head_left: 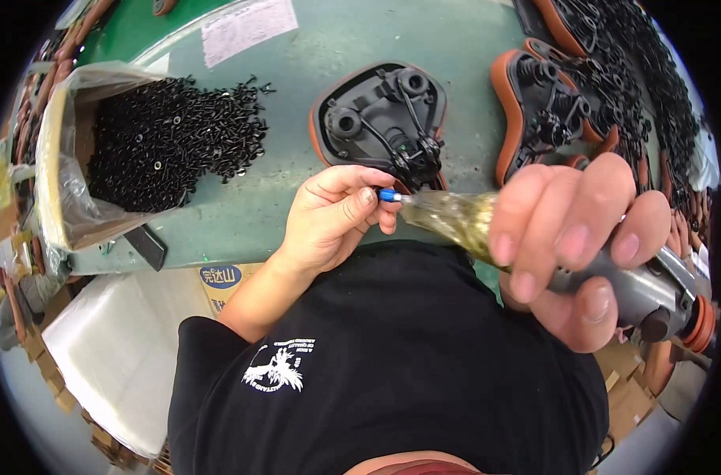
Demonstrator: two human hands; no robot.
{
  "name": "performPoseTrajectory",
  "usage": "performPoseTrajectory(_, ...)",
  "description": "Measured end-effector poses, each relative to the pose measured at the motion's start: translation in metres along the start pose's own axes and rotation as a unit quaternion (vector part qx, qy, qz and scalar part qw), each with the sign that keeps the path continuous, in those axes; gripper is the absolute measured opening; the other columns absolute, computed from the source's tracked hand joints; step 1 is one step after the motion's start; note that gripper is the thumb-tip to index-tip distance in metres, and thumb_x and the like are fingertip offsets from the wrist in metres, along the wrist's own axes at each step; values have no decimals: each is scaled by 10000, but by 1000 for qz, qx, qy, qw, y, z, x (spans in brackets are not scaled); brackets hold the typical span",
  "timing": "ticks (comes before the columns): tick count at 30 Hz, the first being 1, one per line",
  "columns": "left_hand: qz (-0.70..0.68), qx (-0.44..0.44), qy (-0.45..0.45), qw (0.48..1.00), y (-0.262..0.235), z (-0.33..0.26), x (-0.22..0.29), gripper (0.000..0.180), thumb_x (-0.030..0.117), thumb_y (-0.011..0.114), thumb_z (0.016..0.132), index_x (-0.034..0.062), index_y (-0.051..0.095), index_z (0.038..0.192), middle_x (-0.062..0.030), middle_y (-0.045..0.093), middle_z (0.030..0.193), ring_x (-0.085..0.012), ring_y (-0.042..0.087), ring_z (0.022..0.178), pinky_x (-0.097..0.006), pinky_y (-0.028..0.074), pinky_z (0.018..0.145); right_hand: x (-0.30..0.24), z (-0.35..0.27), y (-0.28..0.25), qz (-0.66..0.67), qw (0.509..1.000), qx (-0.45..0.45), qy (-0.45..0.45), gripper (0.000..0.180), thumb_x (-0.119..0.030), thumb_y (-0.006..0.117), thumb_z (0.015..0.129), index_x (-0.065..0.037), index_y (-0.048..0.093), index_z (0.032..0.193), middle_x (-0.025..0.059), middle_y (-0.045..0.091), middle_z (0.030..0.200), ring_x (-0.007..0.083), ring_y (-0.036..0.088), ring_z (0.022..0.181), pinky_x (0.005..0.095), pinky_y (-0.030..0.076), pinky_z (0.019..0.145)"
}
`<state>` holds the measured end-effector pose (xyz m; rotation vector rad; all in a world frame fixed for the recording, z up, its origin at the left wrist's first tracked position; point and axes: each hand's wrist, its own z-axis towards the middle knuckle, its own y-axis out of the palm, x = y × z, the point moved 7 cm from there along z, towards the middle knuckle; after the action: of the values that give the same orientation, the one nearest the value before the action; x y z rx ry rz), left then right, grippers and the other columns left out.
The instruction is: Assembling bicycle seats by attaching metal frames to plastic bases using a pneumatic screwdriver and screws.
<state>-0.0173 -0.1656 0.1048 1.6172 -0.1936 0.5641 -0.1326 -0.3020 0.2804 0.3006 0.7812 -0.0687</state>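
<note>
The right hand [570,237] grips the grey tool [644,286]. The left hand [329,215] pinches at its blue tip [389,195], maybe for steadiness.

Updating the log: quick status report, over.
Right hand gripping power screwdriver; left hand pinching at its blue tip. Seat upside down on table. Black screws spill from box at left.

A pale sheet of paper [249,30] lies toward the far side of the green desk [257,226], a flat black piece [146,247] lies at the near left edge, and beyond that edge show a bulky white block [123,356], a yellowish carton [235,290] and brown cardboard [629,392].
</note>
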Motion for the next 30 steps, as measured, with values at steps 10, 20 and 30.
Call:
performPoseTrajectory(10, 83, 1, 59, 995, 3, 11, -1, 238, -68, 707, 956, -54, 730, 1192, -234, 720, 1174, -306, 739, 957, -410, 632, 841, 7, 2, -6, 16, 999, -33, 8, 354, -80, 599, 983, -94, 446, 1302, 154, 581, 1197, 170, 670, 729, 387, 566, 733)
performPoseTrajectory(20, 652, -93, 360, 661, 42, 21, 54, 515, 204, 827, 902, -73, 638, 1292, -220, 699, 1221, -347, 686, 1111, -423, 554, 928, -3, -6, -6, -17, 997, -78, -22, 397, -11, 658, 934, -88, 475, 1278, 169, 636, 1127, 206, 690, 738, 414, 595, 711)
performPoseTrajectory(30, 736, 170, 358, 549, -27, 35, 53, 467, 83, 837, 688, 37, 669, 1121, -149, 712, 1004, -358, 698, 896, -410, 579, 797, 65, 10, -1, -126, 990, -59, 26, 350, -14, 570, 978, -101, 462, 1299, 194, 585, 1143, 219, 627, 779, 484, 547, 830)
